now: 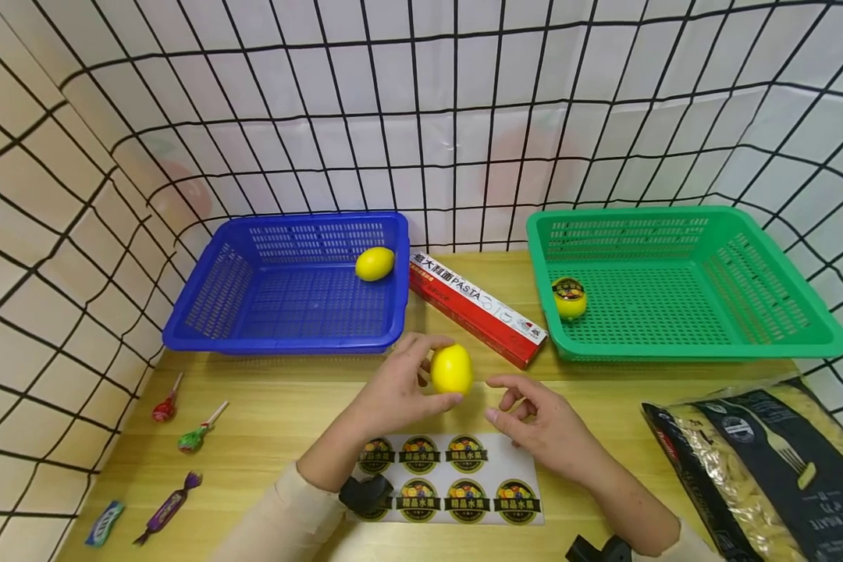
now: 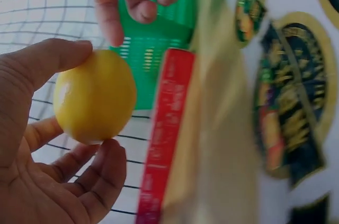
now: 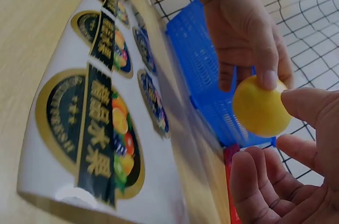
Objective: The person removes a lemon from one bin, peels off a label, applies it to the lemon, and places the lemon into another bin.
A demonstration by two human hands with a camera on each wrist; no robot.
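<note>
My left hand (image 1: 393,390) holds a plain yellow lemon (image 1: 452,368) between thumb and fingertips, a little above the wooden table (image 1: 274,406). The left wrist view shows the lemon (image 2: 95,97) resting against the thumb and fingers (image 2: 100,176). My right hand (image 1: 534,417) hovers just right of the lemon with loosely curled fingers and holds nothing. Below both hands lies a white sheet of round fruit stickers (image 1: 457,476). The right wrist view shows the sheet (image 3: 90,123), the lemon (image 3: 260,106) and the left hand (image 3: 243,28) gripping it.
A blue basket (image 1: 288,339) at back left holds one lemon (image 1: 375,263). A green basket (image 1: 674,347) at back right holds a stickered lemon (image 1: 569,297). A red pasta box (image 1: 474,308) lies between them. A pasta bag (image 1: 773,468) lies right; lollipops (image 1: 165,406) and candies (image 1: 168,507) lie left.
</note>
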